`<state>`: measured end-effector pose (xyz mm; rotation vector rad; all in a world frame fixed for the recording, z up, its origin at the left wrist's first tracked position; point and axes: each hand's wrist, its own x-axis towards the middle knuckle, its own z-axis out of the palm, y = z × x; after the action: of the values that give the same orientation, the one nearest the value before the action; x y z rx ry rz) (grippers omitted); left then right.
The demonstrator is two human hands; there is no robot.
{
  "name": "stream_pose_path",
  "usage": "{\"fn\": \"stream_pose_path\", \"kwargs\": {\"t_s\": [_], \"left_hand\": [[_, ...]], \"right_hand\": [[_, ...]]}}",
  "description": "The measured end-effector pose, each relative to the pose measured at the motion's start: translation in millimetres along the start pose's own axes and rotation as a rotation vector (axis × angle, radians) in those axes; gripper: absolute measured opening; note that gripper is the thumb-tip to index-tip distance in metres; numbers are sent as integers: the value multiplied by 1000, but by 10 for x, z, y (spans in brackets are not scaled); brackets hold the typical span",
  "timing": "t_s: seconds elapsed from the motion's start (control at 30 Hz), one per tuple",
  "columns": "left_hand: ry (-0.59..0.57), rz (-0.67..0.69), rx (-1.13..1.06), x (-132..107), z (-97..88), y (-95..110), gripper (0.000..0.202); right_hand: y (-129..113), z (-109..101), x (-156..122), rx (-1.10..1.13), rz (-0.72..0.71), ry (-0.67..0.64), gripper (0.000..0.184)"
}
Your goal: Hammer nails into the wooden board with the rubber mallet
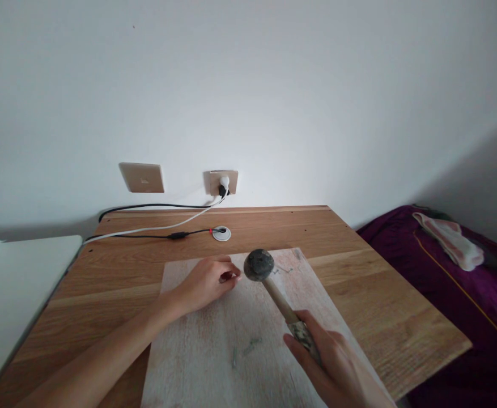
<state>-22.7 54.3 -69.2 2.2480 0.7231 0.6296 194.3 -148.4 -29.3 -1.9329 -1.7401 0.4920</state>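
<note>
My right hand (333,354) is wrapped round the lower handle of a mallet (279,299) with a dark rounded head and a pale wooden shaft. The head is raised toward the far side of a whitish, worn board (197,351). My left hand (209,281) is over the far left part of this board, just left of the mallet head. Its thumb and index finger are pinched together; whatever they hold, if anything, is too small to make out. Small thin pieces or marks (252,345) show on the board nearer me, and others lie behind the mallet head.
The board lies on a wooden table (384,294) against a white wall. Cables (146,230) run to a wall socket (222,182) and a round cable hole (221,233). A white surface (22,283) is at left; purple fabric (427,272) with a cloth (450,241) is at right.
</note>
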Motion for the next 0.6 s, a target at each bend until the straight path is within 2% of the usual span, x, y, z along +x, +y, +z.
{"fn": "stream_pose_path", "kwargs": {"t_s": [0.2,0.47,0.6], "left_hand": [[22,-42,26,15,-2,6,2],[18,-26,1,30,10,-37,19],[13,-51,-15,27,13,-43,15]], "right_hand": [[2,44,-23,40,11,21,49],[8,125,8,-4,13,-61,40],[-10,119,-13,-29,3,1,48]]}}
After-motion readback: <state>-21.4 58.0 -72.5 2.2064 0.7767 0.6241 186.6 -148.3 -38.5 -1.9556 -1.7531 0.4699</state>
